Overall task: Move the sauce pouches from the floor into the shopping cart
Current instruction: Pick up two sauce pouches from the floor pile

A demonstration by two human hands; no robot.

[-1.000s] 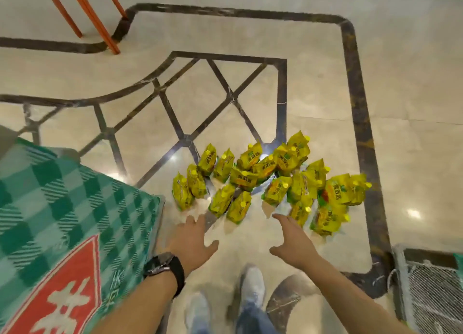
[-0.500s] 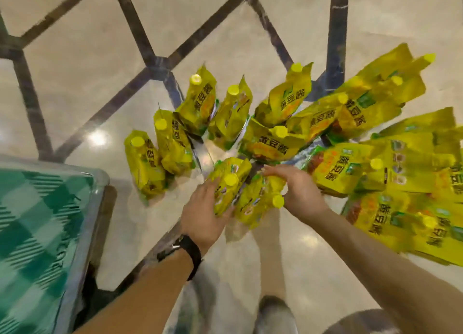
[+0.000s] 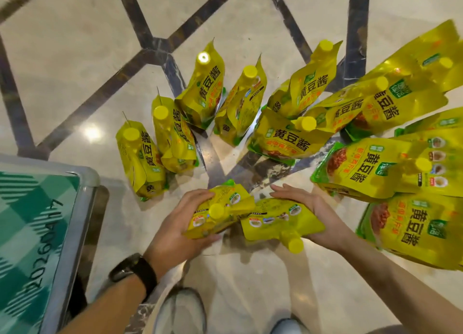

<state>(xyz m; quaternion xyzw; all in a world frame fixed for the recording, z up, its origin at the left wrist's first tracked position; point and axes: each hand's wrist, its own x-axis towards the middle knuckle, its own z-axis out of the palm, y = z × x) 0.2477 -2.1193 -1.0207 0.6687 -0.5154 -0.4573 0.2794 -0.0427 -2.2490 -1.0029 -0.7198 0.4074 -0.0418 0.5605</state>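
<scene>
Green-checked, metal-rimmed shopping cart (image 3: 87,208) noted at far left, apart from the pouches. One yellow spouted foil sauce pouch (image 3: 225,214), only touched on the floor half a second ago, is now gripped in the left hand (image 3: 172,231), fingers curled over it and thumb beneath. A second yellow pouch (image 3: 275,221) has likewise been taken up in the right hand (image 3: 318,213), fingers pressed together along its far edge; the remaining pouches (image 3: 283,138) are left on the marble floor (image 3: 75,70).

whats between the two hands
In the head view, just the two held sauce pouches: left pouch in the left hand, right pouch in the right hand.
</scene>
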